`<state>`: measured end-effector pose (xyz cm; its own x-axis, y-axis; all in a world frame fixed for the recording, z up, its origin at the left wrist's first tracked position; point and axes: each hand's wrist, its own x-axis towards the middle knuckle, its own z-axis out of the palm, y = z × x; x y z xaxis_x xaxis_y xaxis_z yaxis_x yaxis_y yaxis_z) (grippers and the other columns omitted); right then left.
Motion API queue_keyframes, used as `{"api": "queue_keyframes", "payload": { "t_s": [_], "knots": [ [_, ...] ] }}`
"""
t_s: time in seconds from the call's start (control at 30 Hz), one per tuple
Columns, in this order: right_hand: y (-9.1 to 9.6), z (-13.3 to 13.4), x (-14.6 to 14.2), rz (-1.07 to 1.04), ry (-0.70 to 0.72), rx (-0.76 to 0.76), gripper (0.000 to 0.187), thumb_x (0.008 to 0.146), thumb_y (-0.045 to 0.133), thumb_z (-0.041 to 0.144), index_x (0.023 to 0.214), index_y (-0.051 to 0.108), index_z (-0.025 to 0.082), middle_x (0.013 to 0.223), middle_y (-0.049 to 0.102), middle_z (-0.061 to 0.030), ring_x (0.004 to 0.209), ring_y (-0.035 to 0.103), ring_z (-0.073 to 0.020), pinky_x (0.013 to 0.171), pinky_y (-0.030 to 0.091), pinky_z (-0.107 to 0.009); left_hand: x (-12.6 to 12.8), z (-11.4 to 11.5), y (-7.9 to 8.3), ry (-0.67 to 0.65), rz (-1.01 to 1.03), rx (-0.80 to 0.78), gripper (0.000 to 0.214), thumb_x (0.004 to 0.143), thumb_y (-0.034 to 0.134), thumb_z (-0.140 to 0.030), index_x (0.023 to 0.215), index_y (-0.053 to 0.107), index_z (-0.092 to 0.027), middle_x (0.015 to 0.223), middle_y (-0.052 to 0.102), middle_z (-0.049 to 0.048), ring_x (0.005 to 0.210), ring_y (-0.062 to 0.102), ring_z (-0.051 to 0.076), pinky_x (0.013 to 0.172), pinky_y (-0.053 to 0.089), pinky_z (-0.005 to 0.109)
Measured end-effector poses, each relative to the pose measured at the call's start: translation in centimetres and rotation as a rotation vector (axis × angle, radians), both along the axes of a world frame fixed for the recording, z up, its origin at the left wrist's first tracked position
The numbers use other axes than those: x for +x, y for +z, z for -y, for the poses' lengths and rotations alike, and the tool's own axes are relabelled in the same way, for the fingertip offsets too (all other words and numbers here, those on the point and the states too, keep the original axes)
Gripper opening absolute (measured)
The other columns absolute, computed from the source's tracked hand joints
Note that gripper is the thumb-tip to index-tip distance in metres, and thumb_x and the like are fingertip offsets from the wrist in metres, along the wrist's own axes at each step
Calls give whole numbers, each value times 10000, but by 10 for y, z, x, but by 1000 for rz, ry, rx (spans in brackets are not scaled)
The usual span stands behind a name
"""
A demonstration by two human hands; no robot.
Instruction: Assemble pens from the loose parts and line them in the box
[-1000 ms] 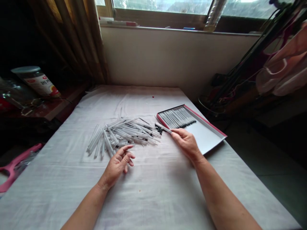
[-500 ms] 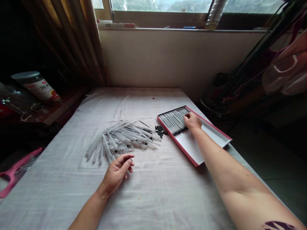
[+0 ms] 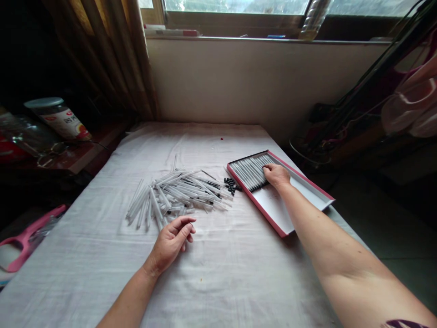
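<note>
A heap of clear plastic pen tubes (image 3: pixel 174 193) lies mid-table on a white cloth (image 3: pixel 218 273). A few small black caps (image 3: pixel 231 184) sit at its right end. To the right is a red-edged shallow box (image 3: pixel 309 184) with a neat row of tubes (image 3: pixel 251 172) in its far half. My right hand (image 3: pixel 277 175) reaches into the box, its fingers curled over the row of tubes; whether it holds one is hidden. My left hand (image 3: pixel 172 241) rests on the cloth just below the heap, its fingers loosely curled and apart, with nothing in them.
A jar with a red label (image 3: pixel 59 118) stands on a dark side table at the left. A pink plastic handle (image 3: pixel 29 237) lies at the left edge. Curtains (image 3: pixel 112 54) hang at the back left, clutter and cloth at the right. The table's right edge drops off beside the box.
My right hand carried a tube from beside the heap into the box and now lies on the row there. My left hand has barely moved.
</note>
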<state>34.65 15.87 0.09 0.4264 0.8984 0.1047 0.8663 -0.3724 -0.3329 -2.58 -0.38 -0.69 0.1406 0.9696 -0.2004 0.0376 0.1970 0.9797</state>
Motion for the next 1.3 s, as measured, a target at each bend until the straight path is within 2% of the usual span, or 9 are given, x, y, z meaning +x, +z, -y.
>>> {"api": "queue_keyframes", "payload": {
  "t_s": [0.2, 0.37, 0.57, 0.7, 0.9, 1.0, 1.1, 1.2, 1.3],
  "knots": [
    [14, 6, -15, 40, 43, 85, 365, 835, 507, 269, 1116, 730, 208, 1096, 724, -108, 970, 659, -272, 832, 487, -363, 0, 0, 2, -8, 15, 11, 473, 717, 705, -539, 985, 649, -153, 731, 617, 17, 561, 566, 104, 387, 379, 165],
    [25, 26, -64, 43, 326, 245, 294, 847, 516, 260, 1009, 755, 204, 1059, 727, -87, 981, 645, -238, 844, 480, -314, -1, -1, 0, -29, 28, 26, 469, 735, 692, -532, 1003, 644, -150, 752, 623, 22, 577, 574, 105, 393, 384, 161],
    [13, 77, -131, -25, 569, 74, 219, 858, 561, 305, 945, 759, 270, 977, 748, -26, 865, 681, -201, 741, 476, -277, -1, -2, 4, -56, 23, 20, 467, 728, 689, -528, 991, 643, -145, 755, 621, 21, 572, 561, 98, 397, 381, 158],
    [7, 93, -152, 64, 565, -13, 205, 851, 591, 365, 921, 759, 273, 951, 732, -48, 843, 678, -214, 667, 462, -276, 0, -2, 6, -69, 9, 18, 457, 721, 687, -517, 987, 648, -147, 751, 619, 16, 559, 553, 92, 405, 386, 162],
    [11, 93, -156, 144, 576, -37, 214, 870, 553, 337, 889, 751, 258, 957, 727, -69, 814, 680, -214, 638, 459, -276, 0, -2, 3, -74, 15, 44, 439, 726, 677, -505, 987, 655, -153, 763, 624, 23, 565, 558, 96, 408, 381, 164],
    [6, 98, -153, 46, 483, 55, 226, 871, 532, 298, 933, 741, 238, 950, 739, -76, 809, 680, -215, 689, 482, -289, -1, -2, 1, -76, 11, 49, 432, 727, 676, -501, 989, 657, -157, 764, 632, 24, 570, 566, 102, 415, 386, 169],
    [-3, 112, -148, -141, 397, 247, 245, 859, 523, 309, 957, 727, 213, 952, 744, -76, 770, 674, -198, 736, 503, -296, -1, 0, -2, -101, -32, 65, 415, 756, 652, -490, 1003, 655, -156, 764, 638, 30, 567, 570, 108, 416, 384, 175],
    [-11, 131, -147, -340, 423, 380, 263, 841, 528, 349, 929, 716, 188, 894, 739, -82, 693, 655, -181, 680, 517, -286, -1, 4, -4, -65, -185, 252, 340, 830, 591, -430, 1037, 655, -168, 786, 654, 45, 616, 597, 133, 496, 460, 218],
    [-12, 147, -150, -484, 519, 398, 243, 825, 560, 359, 909, 710, 187, 843, 727, -73, 655, 635, -164, 608, 513, -265, -2, 8, -3, 85, -434, 623, 254, 868, 572, -340, 1060, 668, -203, 965, 671, 83, 859, 639, 193, 771, 538, 319]
  ]
}}
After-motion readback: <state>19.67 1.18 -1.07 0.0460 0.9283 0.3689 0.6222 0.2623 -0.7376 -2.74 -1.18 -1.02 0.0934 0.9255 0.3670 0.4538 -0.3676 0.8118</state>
